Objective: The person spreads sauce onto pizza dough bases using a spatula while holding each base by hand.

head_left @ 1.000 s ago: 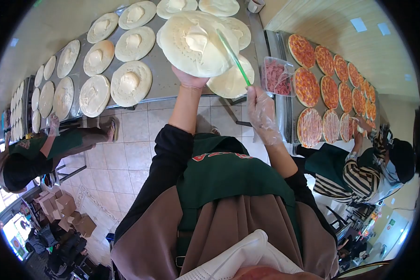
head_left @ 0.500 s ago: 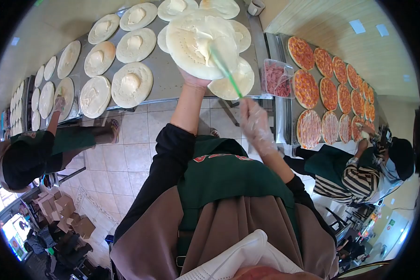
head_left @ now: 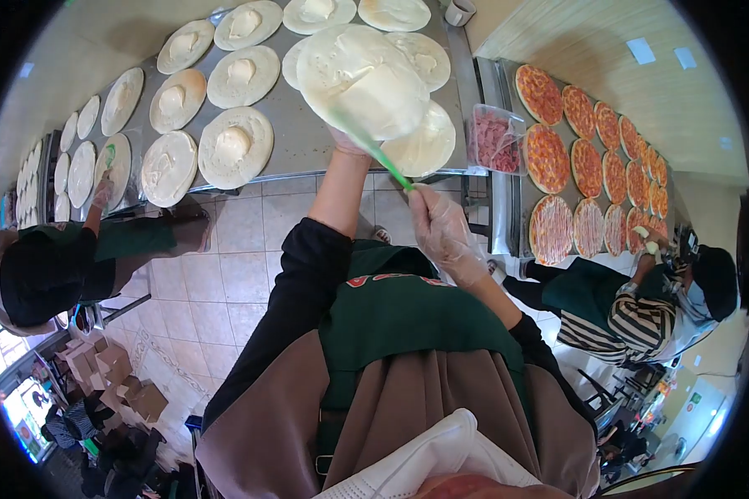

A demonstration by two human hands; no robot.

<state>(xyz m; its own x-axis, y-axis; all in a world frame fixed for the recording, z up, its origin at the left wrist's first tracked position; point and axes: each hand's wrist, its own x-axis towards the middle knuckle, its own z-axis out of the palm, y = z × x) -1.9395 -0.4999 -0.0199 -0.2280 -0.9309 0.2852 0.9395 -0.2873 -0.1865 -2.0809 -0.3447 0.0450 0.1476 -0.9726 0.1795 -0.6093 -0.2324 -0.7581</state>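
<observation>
My left hand (head_left: 351, 145) supports a round pizza base (head_left: 333, 58) from below, mostly hidden under it. The base is held up over the metal table, tilted toward me. A thick patch of creamy white spread (head_left: 384, 93) covers its middle and right part. In a clear plastic glove, my right hand (head_left: 448, 234) grips the handle of a green spatula (head_left: 389, 165). The spatula's blurred head lies over the near left edge of the base. Just beyond and beside the held base are other pizza bases; one, coated white (head_left: 429, 145), is at its right.
More bases with dollops of spread (head_left: 235, 145) lie on the metal table (head_left: 295, 141). A tub of pink shredded topping (head_left: 497, 140) stands at its right end. Topped pizzas (head_left: 549, 158) fill another table. Co-workers stand left (head_left: 46, 270) and right (head_left: 632, 312). A cup (head_left: 459, 12) is at the back.
My right hand has drawn the spatula left and toward me, from the middle of the base to its near edge. The spread now forms a broader, smoother patch. My left hand still holds the base.
</observation>
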